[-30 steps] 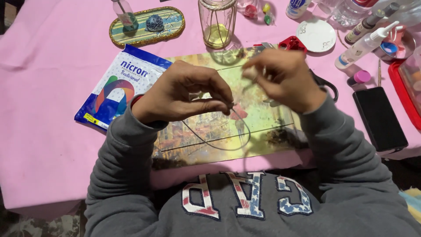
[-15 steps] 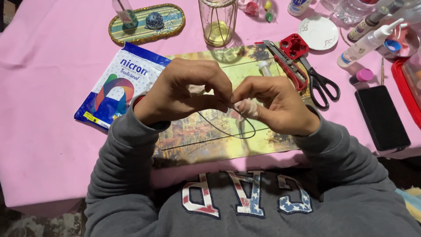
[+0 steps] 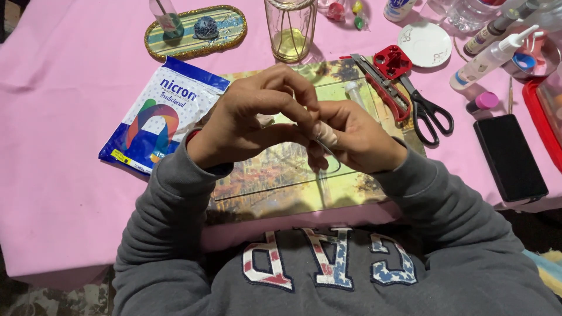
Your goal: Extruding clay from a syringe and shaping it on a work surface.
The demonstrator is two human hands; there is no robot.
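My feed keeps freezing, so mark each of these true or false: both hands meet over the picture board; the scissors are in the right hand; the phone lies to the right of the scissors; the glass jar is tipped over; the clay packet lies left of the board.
1. Both hands meet over the picture board. True: the left hand and right hand touch above it, pinching a small pale piece.
2. The scissors are in the right hand. False: they lie on the pink tablecloth.
3. The black phone lies right of the scissors. True.
4. The glass jar is tipped over. False: it stands upright.
5. The clay packet lies left of the board. True.
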